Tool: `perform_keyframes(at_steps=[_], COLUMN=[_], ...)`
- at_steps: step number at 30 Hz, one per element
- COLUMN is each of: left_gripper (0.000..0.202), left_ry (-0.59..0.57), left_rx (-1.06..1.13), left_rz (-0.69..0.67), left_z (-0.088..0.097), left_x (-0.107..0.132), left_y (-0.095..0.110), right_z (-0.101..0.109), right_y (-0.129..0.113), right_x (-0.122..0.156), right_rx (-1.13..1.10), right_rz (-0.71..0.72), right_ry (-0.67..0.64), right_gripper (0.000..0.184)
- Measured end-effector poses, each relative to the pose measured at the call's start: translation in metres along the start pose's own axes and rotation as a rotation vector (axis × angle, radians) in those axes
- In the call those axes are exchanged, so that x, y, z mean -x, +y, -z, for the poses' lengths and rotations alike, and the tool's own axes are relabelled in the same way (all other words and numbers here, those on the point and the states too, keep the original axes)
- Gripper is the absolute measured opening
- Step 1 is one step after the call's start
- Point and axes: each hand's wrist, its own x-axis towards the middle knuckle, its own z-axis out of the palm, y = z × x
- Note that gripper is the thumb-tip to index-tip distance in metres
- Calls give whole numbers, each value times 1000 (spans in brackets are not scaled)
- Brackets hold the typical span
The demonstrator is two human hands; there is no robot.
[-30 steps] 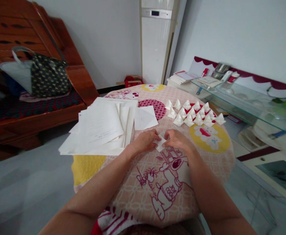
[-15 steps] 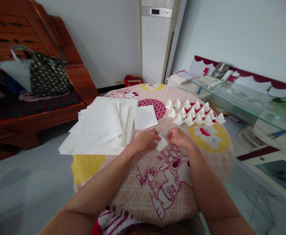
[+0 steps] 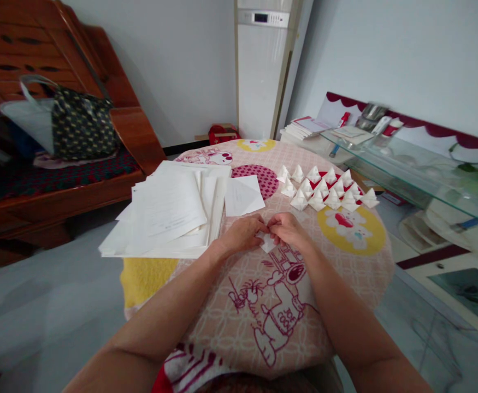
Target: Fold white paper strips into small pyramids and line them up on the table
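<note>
A small piece of folded white paper (image 3: 267, 244) lies on the patterned tablecloth (image 3: 222, 305), between my two hands. My left hand (image 3: 245, 232) holds its left side, fingers bent onto it. From the right, my right hand (image 3: 287, 229) pinches the paper's upper edge, close against the left fingertips. The fingers cover much of the paper. Several folded white paper boats (image 3: 320, 189) stand in rows beyond my right hand. A loose paper sheet (image 3: 243, 195) lies just past my left hand.
A stack of white papers (image 3: 169, 213) covers the table's left side. Along the right stands a glass shelf (image 3: 419, 174) bearing books and cups. A wooden bench (image 3: 136, 131) with a patterned bag (image 3: 83, 125) is at the left; a white air conditioner (image 3: 261, 76) stands behind.
My right hand has moved left across the paper and now meets my left fingertips. More of the paper is covered. My left hand has stayed nearly in place.
</note>
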Motion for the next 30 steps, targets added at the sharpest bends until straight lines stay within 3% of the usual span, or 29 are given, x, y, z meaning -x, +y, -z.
perform_keyframes(at_steps=[6, 12, 18, 30], left_gripper=[24, 23, 27, 37], left_ry=[-21, 67, 74, -5], left_rx=[150, 235, 184, 306], left_rz=[14, 178, 278, 212], left_z=[6, 2, 3, 6], left_x=[-2, -4, -3, -2], left_y=[-9, -7, -4, -25], right_z=[-2, -4, -7, -7], right_y=[-3, -1, 3, 8], right_x=[-1, -1, -5, -7], right_rx=[-12, 10, 35, 34], right_rz=[-36, -22, 31, 38], right_ry=[21, 19, 45, 62], right_gripper=[21, 13, 14, 11])
